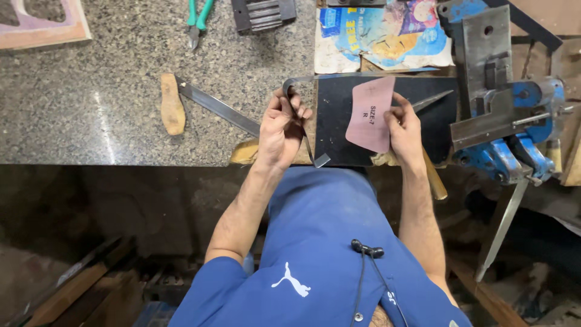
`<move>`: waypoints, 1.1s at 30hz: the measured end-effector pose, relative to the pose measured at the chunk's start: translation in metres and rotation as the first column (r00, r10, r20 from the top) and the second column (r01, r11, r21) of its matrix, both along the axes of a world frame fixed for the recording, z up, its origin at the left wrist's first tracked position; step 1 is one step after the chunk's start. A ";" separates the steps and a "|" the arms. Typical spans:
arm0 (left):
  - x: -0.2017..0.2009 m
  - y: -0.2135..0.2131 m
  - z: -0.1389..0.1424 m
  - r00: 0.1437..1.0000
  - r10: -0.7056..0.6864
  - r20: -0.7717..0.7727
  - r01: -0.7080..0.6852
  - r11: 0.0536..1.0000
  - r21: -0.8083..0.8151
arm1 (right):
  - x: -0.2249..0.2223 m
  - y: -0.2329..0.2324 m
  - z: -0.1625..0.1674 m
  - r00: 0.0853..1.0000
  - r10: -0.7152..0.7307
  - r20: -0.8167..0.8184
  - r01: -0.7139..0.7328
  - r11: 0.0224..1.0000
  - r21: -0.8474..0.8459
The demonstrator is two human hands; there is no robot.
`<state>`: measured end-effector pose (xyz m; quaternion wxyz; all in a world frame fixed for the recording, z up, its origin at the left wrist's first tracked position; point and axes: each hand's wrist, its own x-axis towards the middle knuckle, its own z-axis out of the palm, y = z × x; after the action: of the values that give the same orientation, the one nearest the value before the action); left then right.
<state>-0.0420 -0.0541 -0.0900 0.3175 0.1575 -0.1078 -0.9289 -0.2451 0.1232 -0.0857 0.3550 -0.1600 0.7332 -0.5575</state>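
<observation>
My left hand [283, 128] grips a thin grey metal strip [315, 77] that curls over my fingers, runs right along the back of a black mat [336, 136], and hangs down below the hand near the table's front edge. My right hand [404, 130] pinches a pink sole-shaped paper pattern [370, 112] and holds it flat over the black mat. A pointed metal blade [433, 100] lies on the mat just right of my right thumb. Both hands work close together above my blue shirt.
A blue bench vise [514, 124] with grey steel plates stands at the right. On the granite top [109, 103] lie a long steel blade [218, 109] with a wooden handle [172, 104], green-handled pliers [197, 18], a black ribbed block [263, 13] and a colourful printed sheet [381, 36].
</observation>
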 end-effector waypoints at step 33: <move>0.002 0.003 0.008 0.987 0.159 0.011 -0.158 0.985 -0.067 | -0.006 -0.038 0.004 0.254 0.484 -0.837 -0.162 0.875 0.456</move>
<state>-0.0404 -0.0508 -0.0825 0.3944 0.1625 -0.1279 -0.8954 -0.2514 0.0857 -0.0820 -0.0066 -0.5472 0.8203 -0.1664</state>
